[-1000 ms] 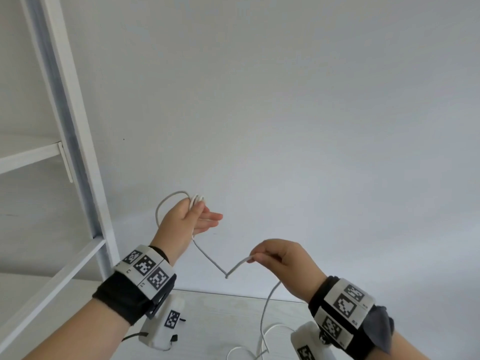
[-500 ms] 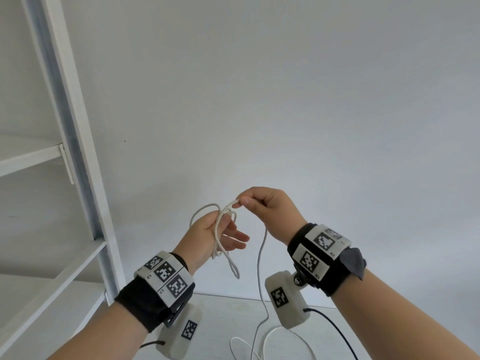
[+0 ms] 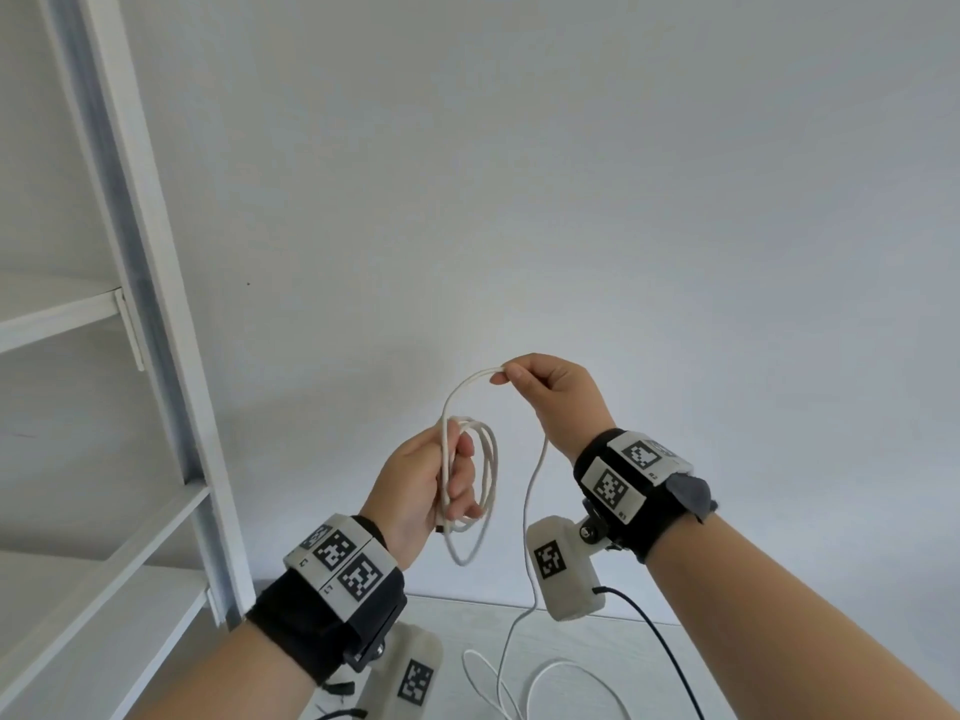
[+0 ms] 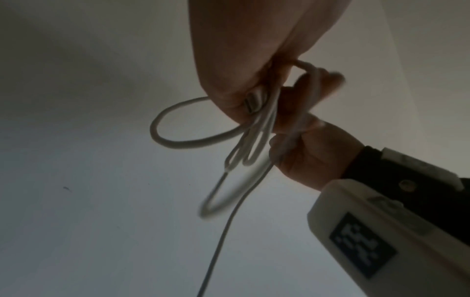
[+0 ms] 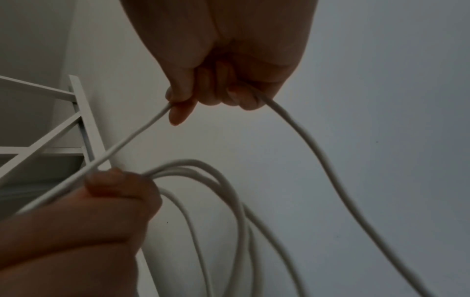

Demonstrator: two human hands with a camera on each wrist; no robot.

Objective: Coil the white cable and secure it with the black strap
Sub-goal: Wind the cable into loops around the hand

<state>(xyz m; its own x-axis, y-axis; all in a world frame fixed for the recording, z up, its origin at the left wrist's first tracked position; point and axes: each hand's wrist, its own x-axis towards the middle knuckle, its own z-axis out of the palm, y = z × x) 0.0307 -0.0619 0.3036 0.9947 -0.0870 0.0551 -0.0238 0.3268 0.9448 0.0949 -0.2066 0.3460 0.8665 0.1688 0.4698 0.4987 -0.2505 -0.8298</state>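
Head view: left hand (image 3: 415,485) grips upright white cable (image 3: 485,475) loops; right hand (image 3: 550,394) pinches its strand above.

We see the head view bright, evenly lit, bowed at its edges; both wrist views are dim, grainy and motion-blurred.

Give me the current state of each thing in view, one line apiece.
Cable: partly coiled, several loops gathered in the left hand, the rest trailing down to the table.
Left hand: grips the loops.
Right hand: pinches the cable, raised above the loops.
Connector: held inside the left hand's grip.
Strap: not in view.
Table: slack cable lying on it.
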